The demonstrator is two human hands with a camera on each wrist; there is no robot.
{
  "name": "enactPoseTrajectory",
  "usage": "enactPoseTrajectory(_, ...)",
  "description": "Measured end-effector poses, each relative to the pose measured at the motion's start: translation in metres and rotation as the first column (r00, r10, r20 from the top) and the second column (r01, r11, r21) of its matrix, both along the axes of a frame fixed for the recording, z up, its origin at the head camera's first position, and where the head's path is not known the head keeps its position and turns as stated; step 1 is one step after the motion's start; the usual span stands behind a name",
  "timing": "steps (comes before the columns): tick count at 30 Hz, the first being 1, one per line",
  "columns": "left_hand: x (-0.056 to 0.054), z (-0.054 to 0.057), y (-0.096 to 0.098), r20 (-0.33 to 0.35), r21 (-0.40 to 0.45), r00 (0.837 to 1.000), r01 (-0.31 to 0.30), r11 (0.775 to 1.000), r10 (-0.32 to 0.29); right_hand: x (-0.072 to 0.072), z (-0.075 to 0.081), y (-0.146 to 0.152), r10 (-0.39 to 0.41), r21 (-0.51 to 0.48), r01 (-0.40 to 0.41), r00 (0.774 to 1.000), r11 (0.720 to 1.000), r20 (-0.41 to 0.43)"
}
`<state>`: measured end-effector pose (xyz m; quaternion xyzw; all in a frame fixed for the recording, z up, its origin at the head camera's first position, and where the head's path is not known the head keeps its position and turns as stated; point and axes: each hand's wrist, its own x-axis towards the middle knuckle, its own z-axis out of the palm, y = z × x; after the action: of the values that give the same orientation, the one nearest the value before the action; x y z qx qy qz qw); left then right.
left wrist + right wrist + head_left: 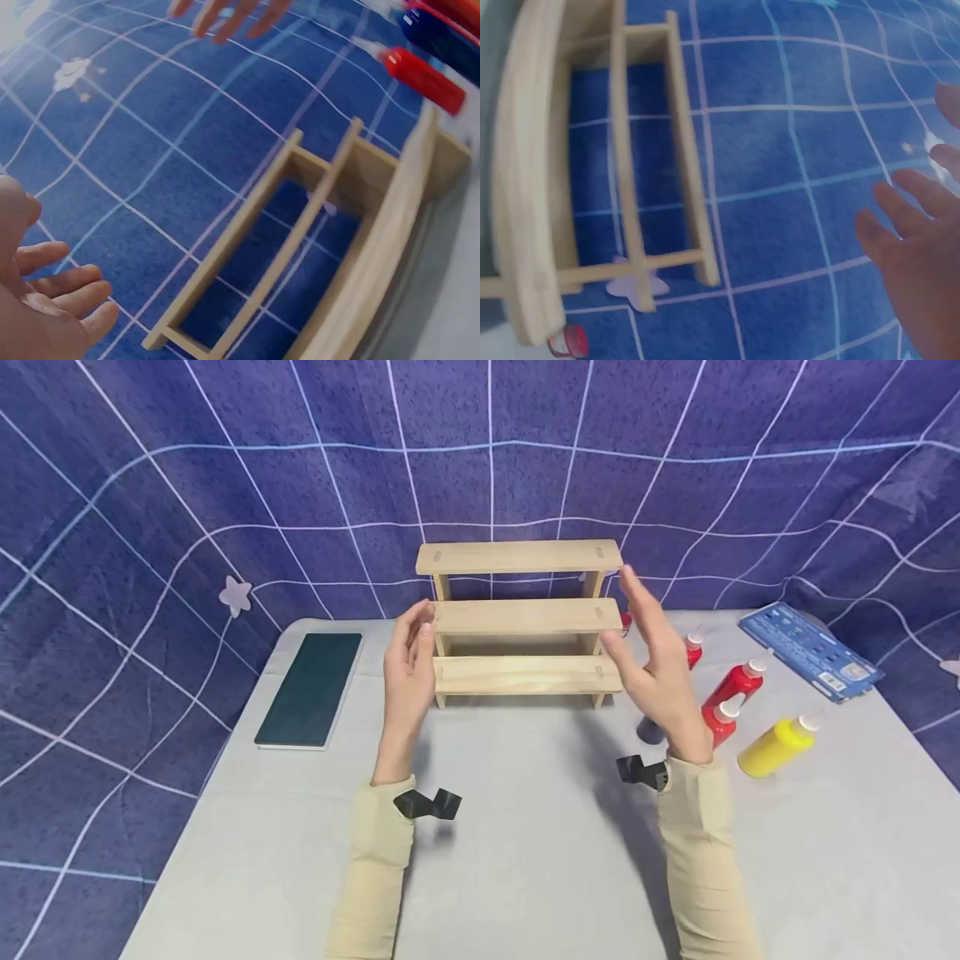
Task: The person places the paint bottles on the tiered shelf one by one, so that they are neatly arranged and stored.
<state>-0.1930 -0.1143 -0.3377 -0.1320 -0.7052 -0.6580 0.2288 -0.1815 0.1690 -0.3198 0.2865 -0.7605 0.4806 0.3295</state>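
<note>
A three-step wooden shelf (525,617) stands at the far side of the table, in front of the blue backdrop. My left hand (407,672) is raised at the shelf's left end, fingers slightly bent and holding nothing; the left wrist view shows its palm (52,307) apart from the wood. On the other side, my right hand (662,672) hovers by the shelf's right end, thumb and fingers spread, with nothing in it. In the right wrist view those spread fingers (904,214) are away from the shelf (529,172).
Right of the shelf are several red bottles (738,683), a yellow bottle (776,748) and a dark bottle (650,731) partly hidden by my right hand. A blue printed packet (810,647) lies at the back right. A dark green flat board (311,689) lies at left.
</note>
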Motion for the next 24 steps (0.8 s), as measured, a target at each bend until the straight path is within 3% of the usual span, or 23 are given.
enactPoseTrajectory(6, 0.001, 0.006, -0.009, 0.067, 0.184, 0.997, 0.032, 0.982, -0.045, 0.012, 0.010, 0.024, 0.066, -0.139, -0.052, 0.993, 0.989, 0.098)
enactPoseTrajectory(9, 0.002, 0.006, -0.014, 0.102, 0.270, 0.992, 0.043, 0.962, -0.073, 0.018, 0.012, 0.036, 0.108, -0.247, -0.075, 0.986, 0.966, 0.125)
enactPoseTrajectory(14, 0.002, 0.007, -0.020, 0.121, 0.407, 0.986, 0.054, 0.912, -0.113, 0.022, 0.013, 0.058, 0.126, -0.390, -0.085, 0.989, 0.917, 0.081)
enactPoseTrajectory(17, 0.002, 0.006, -0.023, 0.136, 0.445, 0.984, 0.044, 0.894, -0.117, 0.025, 0.011, 0.071, 0.128, -0.446, -0.091, 0.990, 0.891, 0.055)
enactPoseTrajectory(24, -0.005, -0.001, -0.031, 0.181, 0.478, 0.979, -0.008, 0.878, -0.090, 0.032, 0.010, 0.095, 0.105, -0.531, -0.047, 0.991, 0.846, 0.080)
